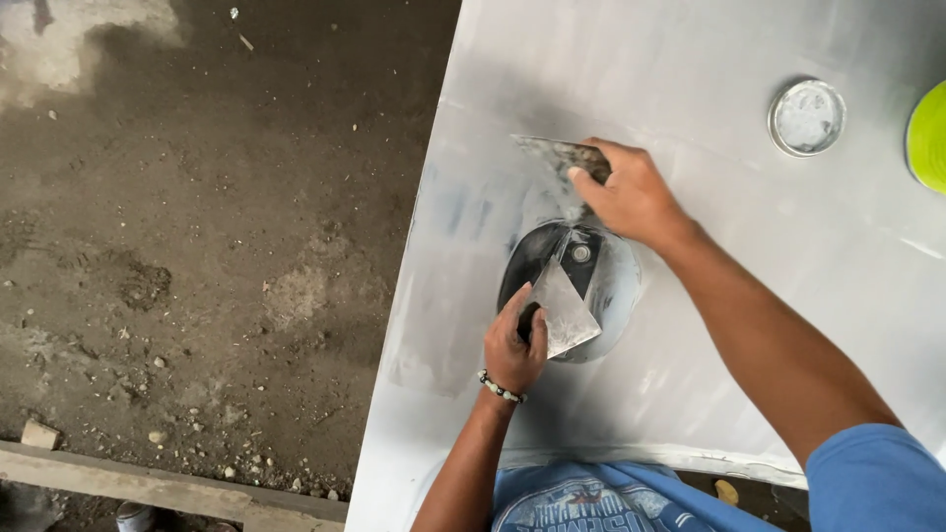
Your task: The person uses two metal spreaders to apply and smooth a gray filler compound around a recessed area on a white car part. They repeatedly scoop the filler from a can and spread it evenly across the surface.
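My left hand [512, 345] grips a putty knife [564, 307] whose grey-smeared blade lies over a round recess [616, 286] in a large grey panel [690, 197]. My right hand [626, 192] holds a second, wider scraper [552, 153], its blade flat on the panel just above the recess. Grey filler coats both blades. A small metal fitting [580, 253] shows inside the recess. I wear a beaded bracelet [501, 387] on the left wrist.
A round tin lid with grey filler [806, 116] rests on the panel at upper right. Beside it, at the right edge, a yellow-green round object [928, 136] is partly cut off. Dirt floor with stones [197, 246] lies left; a wooden plank [148, 483] runs below.
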